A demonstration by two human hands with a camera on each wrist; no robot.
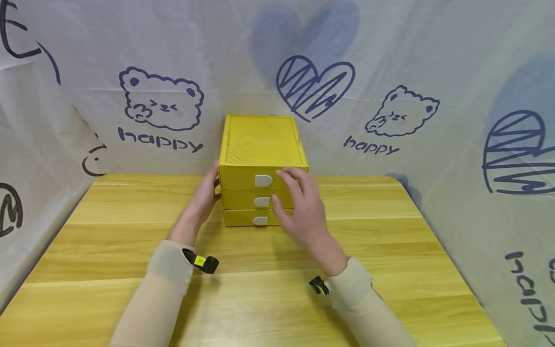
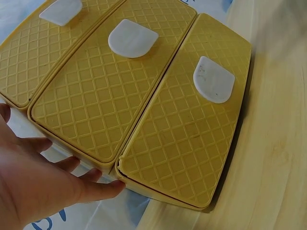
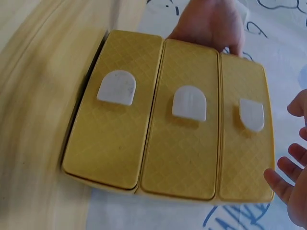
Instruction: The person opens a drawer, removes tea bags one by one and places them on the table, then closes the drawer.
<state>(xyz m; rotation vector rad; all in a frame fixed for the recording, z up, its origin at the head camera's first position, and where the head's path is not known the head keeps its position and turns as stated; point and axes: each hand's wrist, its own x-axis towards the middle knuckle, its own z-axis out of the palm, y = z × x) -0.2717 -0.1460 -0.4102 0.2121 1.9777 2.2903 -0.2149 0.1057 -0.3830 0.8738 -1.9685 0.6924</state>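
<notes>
A yellow three-drawer box (image 1: 262,140) stands at the back of the table, its drawer fronts facing me. Each front carries a white rounded tab handle, the top one (image 1: 263,180) level with my right fingers. All three drawers look closed. My left hand (image 1: 201,195) rests against the box's left side; in the left wrist view the fingers (image 2: 103,190) lie extended along its edge. In front of the right half of the fronts is my right hand (image 1: 305,212), fingers spread and loosely bent. The right wrist view shows that hand (image 3: 297,172) holding nothing, near the top drawer.
The wood-grain table (image 1: 256,299) reaches toward me. Behind the box hangs a pale cloth (image 1: 238,48) printed with bears, hearts and lettering. Each wrist wears a black strap, the left one (image 1: 201,260) with a yellow label.
</notes>
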